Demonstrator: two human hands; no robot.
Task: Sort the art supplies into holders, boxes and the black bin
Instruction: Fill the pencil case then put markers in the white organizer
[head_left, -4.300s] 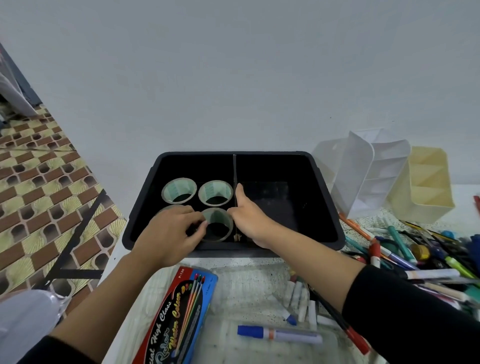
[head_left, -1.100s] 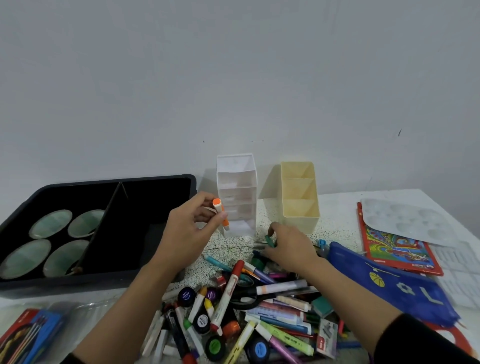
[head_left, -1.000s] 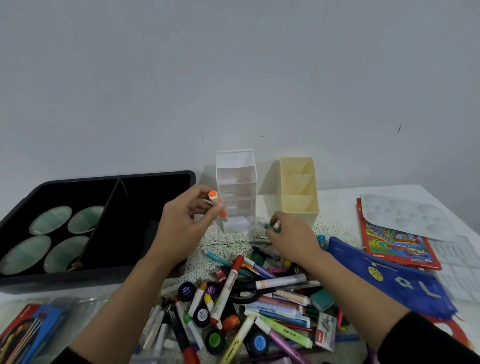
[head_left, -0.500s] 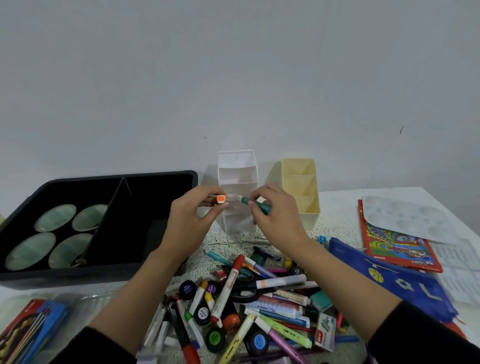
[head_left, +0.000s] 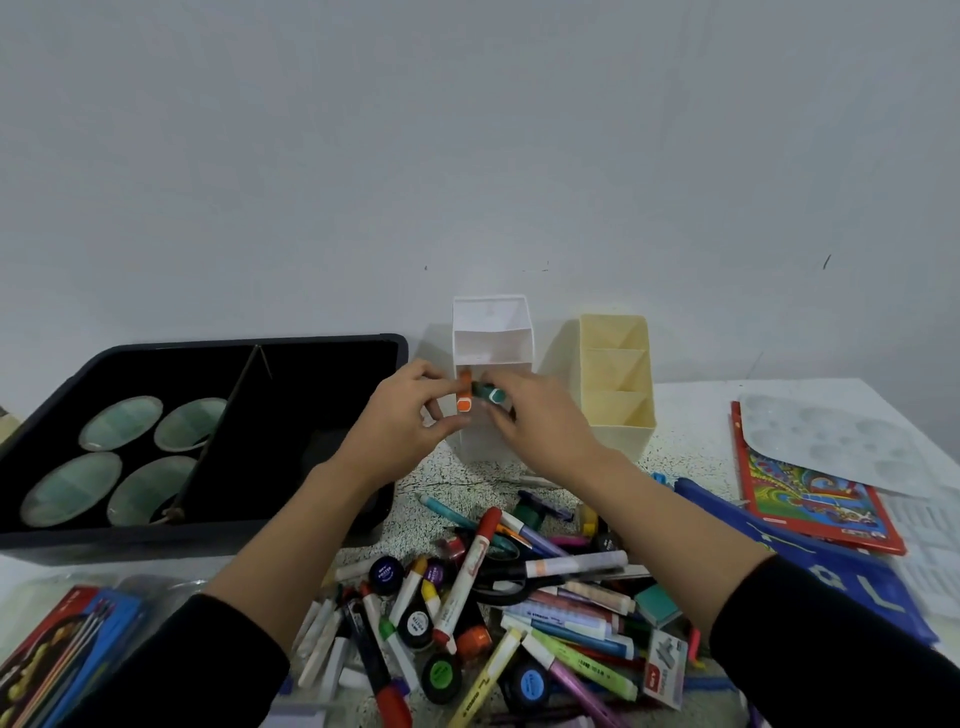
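The black bin (head_left: 156, 543) sits at the left with 4 tape rolls (head_left: 122, 422) in its left compartment; its right compartment looks dark, and I cannot tell if it holds anything. The left hand (head_left: 400, 431) pinches a short orange marker (head_left: 464, 397) between thumb and fingertips. Touching it, or nearly so, is a green marker (head_left: 491, 393) pinched by the right hand (head_left: 540, 431). Both markers hang in the air just in front of the white holder (head_left: 491, 327), with the cream holder (head_left: 618, 431) beside it on the right.

The step looks like gathering the 2 markers to drop them into a holder. To do it well, I would line the barrels up side by side and pass both to 1 hand. I would then lift them above the front rim of the white holder and lower them end-first into 1 compartment, so neither catches on a divider. The loose pile of pens (head_left: 493, 597) below leaves little room for a dropped marker to be found quickly.

The orange marker stands roughly upright, its square orange end facing down and toward the camera, its long axis running up and away. The green marker lies nearly level, its long axis crosswise, and its white-rimmed end points right and slightly down.
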